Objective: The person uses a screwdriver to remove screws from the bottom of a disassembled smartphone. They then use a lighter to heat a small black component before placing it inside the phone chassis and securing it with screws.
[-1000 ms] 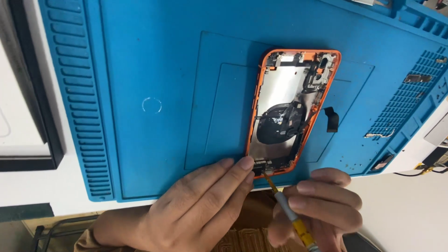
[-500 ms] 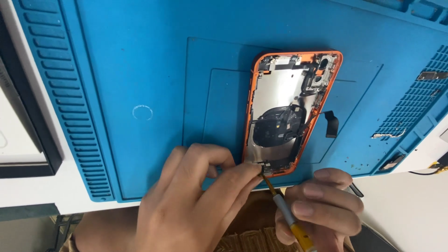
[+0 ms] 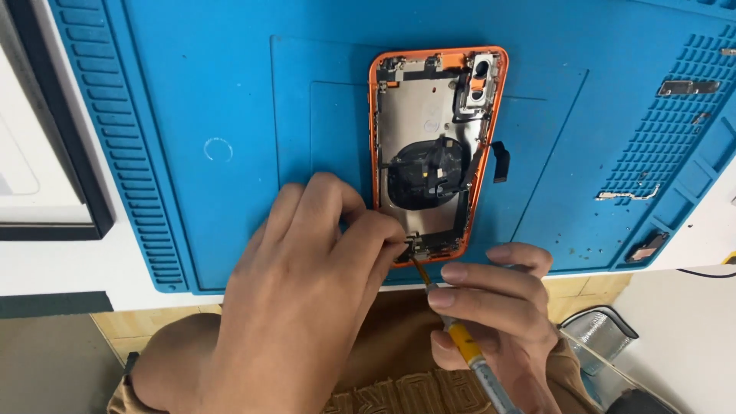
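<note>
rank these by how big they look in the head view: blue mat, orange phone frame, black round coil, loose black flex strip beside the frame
1. blue mat, by far the largest, running off the picture
2. orange phone frame
3. black round coil inside the frame
4. loose black flex strip, the smallest

All lie flat on one surface, so nearness hardly skews it.

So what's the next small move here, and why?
Probably turn the screwdriver in place: its tip sits at the phone frame's bottom edge, the right hand grips the handle, and the left hand pins that corner to the mat.
</note>
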